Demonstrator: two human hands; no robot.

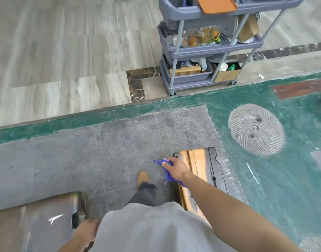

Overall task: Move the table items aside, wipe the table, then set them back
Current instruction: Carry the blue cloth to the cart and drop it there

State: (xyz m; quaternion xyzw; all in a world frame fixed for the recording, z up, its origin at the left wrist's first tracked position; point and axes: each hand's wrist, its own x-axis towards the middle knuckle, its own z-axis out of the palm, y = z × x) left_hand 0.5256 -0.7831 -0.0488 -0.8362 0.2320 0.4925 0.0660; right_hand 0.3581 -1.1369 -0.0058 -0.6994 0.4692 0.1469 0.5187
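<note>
My right hand point(176, 168) is stretched forward and down, shut on a blue cloth point(167, 176) that hangs from the fist. It is above the near end of a narrow wooden table or bench point(206, 166). My left hand point(87, 233) hangs at my side near the bottom left, blurred, with nothing seen in it. It is next to a brown tabletop point(38, 220) at the lower left. No table items are in view on either surface.
A grey three-tier cart point(206, 51) with bins, cups, bottles and an orange tray point(216, 4) stands ahead on the tiled floor. Grey carpet point(101, 157) lies under my feet, green flooring to the right with a round ribbed patch point(255, 129).
</note>
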